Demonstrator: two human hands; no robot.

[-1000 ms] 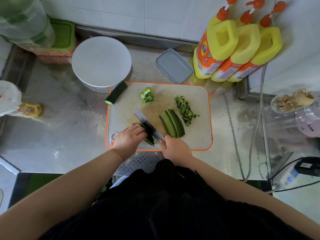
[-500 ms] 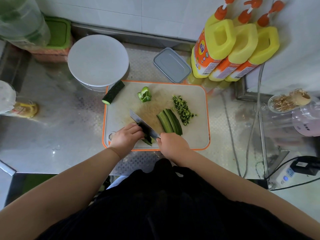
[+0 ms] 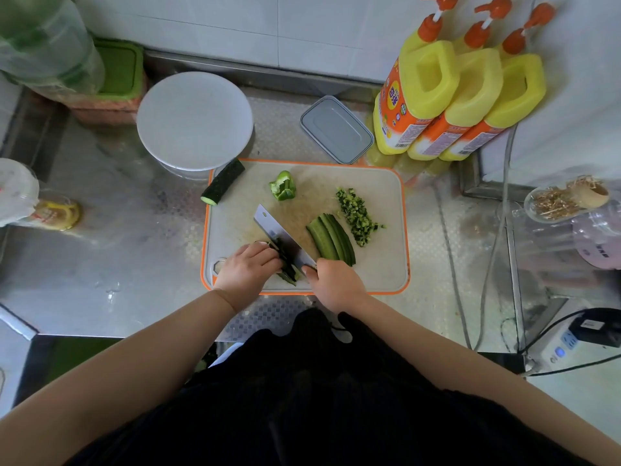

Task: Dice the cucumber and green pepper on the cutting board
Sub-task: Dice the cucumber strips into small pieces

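Note:
A white cutting board with an orange rim (image 3: pixel 379 264) lies on the steel counter. My right hand (image 3: pixel 336 284) grips the handle of a cleaver (image 3: pixel 279 232), whose blade rests against cucumber strips (image 3: pixel 289 269) near the board's front edge. My left hand (image 3: pixel 247 269) holds those strips down with curled fingers. More long cucumber slices (image 3: pixel 331 238) lie in the middle, and a pile of diced cucumber (image 3: pixel 358 215) sits to their right. A green pepper piece (image 3: pixel 282 186) lies at the back. A cucumber chunk (image 3: pixel 223 181) rests across the board's back left corner.
A round white lid (image 3: pixel 195 121) covers a container behind the board. A grey lidded box (image 3: pixel 336 129) and three yellow bottles (image 3: pixel 453 95) stand at the back right. Cables and a power strip (image 3: pixel 568 341) lie to the right; a green-lidded box (image 3: pixel 117 68) stands back left.
The cleaver and both hands stay over the strips at the board's front; the blade has shifted slightly between cuts. The view moved a little.

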